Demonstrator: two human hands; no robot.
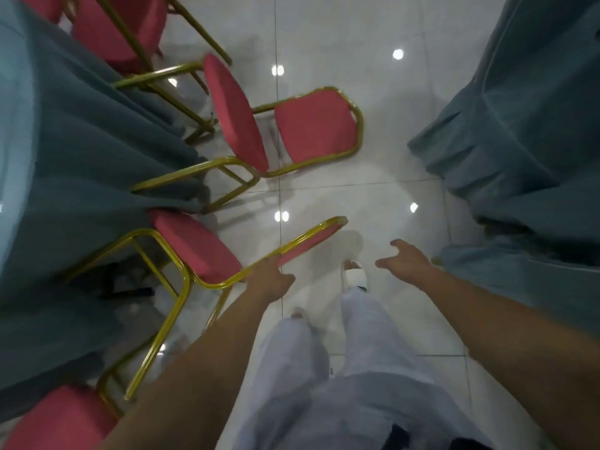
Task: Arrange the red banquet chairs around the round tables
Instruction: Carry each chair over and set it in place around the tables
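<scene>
The left hand [271, 280] meets the back rail of the near chair [198, 248], but blur hides whether its fingers curl round the rail. Left of that chair, the tablecloth [65, 157] hides the front of its seat and part of its frame. Below it, a second chair [55, 417] is cut off by the bottom edge. Beyond it, the farthest chairs [110, 30] run off the top edge.

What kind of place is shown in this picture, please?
Probably a banquet hall: red chairs with gold frames stand beside long teal tablecloths, on a glossy white tiled floor.
</scene>
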